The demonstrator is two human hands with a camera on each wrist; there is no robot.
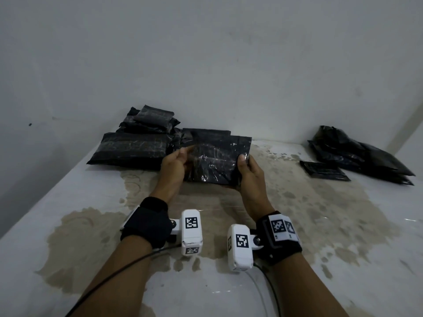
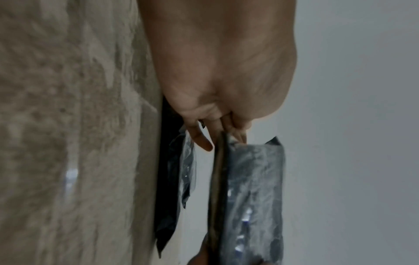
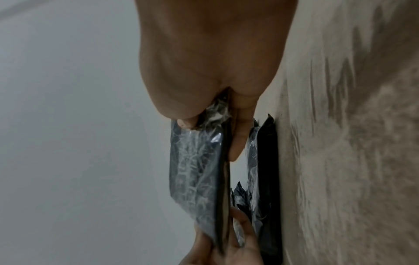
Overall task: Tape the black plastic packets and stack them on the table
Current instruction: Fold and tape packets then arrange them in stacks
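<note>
Nearest you, both wrists carry black straps with white camera units (image 1: 191, 229) bearing printed square markers, and cables trail back off the near edge of the counter (image 1: 343, 236), whose white top is blotched with tan stains. Just beyond, your hands hold one black plastic packet (image 1: 215, 161) above the middle of the counter, clear of the surface. Your left hand (image 1: 172, 167) pinches the packet's left edge, thumb on top and fingers underneath; the left wrist view shows those fingers (image 2: 201, 138) curled against the glossy, wrinkled plastic. Your right hand (image 1: 250, 173) grips the packet's right edge the same way, thumb pressed on the top face and fingers wrapped below, as the right wrist view confirms with the packet (image 3: 195, 161) seen edge-on. Clear tape glints across the packet's top. Farther back, toward the far left corner against the wall (image 1: 206, 53), sits a stack of black packets (image 1: 139, 138), the smaller ones piled on a larger one. At the far right edge lies a second heap of black packets (image 1: 357, 154), with one small flat packet (image 1: 324, 170) lying on the counter just in front of it.
</note>
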